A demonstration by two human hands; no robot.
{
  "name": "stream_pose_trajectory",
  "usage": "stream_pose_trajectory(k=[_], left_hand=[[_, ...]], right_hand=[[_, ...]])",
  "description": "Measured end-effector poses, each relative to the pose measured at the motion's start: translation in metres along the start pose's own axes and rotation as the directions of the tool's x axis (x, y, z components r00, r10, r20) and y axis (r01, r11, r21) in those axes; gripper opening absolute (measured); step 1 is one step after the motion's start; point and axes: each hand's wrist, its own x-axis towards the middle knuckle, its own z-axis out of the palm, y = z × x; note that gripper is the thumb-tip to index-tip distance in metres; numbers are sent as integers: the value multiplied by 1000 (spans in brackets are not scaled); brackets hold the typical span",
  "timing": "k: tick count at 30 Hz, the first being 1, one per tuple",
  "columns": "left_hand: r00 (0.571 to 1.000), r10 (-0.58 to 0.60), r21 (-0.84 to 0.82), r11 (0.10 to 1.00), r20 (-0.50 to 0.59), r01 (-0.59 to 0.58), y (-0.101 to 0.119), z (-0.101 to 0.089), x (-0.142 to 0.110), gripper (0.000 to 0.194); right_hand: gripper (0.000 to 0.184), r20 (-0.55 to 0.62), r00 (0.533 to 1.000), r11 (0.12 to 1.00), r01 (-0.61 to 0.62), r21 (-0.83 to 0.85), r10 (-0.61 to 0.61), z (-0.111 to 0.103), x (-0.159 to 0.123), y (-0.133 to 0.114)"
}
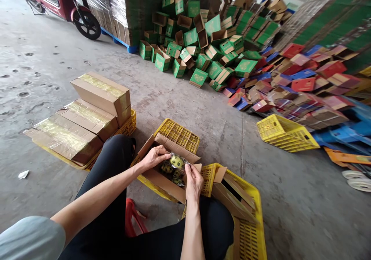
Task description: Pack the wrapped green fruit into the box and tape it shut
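Between my two hands a clear plastic packet (177, 160) with a yellow-green, dark-spotted item inside is stretched over an open cardboard box (166, 186). My left hand (155, 157) pinches the packet's left end, and my right hand (193, 178) pinches its right end. More packets (177, 178) of the same look lie in the box below. The box rests on an upturned yellow crate (179, 133) in front of my knees. I cannot make out what kind of item the packets hold.
Taped cartons (87, 117) sit on a yellow crate at left. Another yellow crate (255, 229) with an open carton (233, 196) stands by my right knee. Heaps of green boxes (198, 77) and red and blue boxes (303, 84) lie beyond, near a yellow basket (285, 132) and a scooter (62, 1).
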Motion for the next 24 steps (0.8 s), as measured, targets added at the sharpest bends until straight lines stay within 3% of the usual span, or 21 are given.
stream_pose_trajectory(k=[2,9,18,24], left_hand=[[1000,3,-45,999,-7,-3,-1,1,0,52],[988,-100,-157,980,118,118,-4,3,-2,53],[984,-164,-240,955,72,177,-1,5,-2,53],[985,-175,-191,966,15,174,-3,5,-2,55]], right_hand=[[42,5,1000,1000,-4,7,4,0,0,-1],[46,0,1000,1000,-7,23,7,-2,-1,0],[41,17,1000,1000,-10,8,10,-2,1,3],[36,31,999,1000,-7,6,7,0,-1,0]])
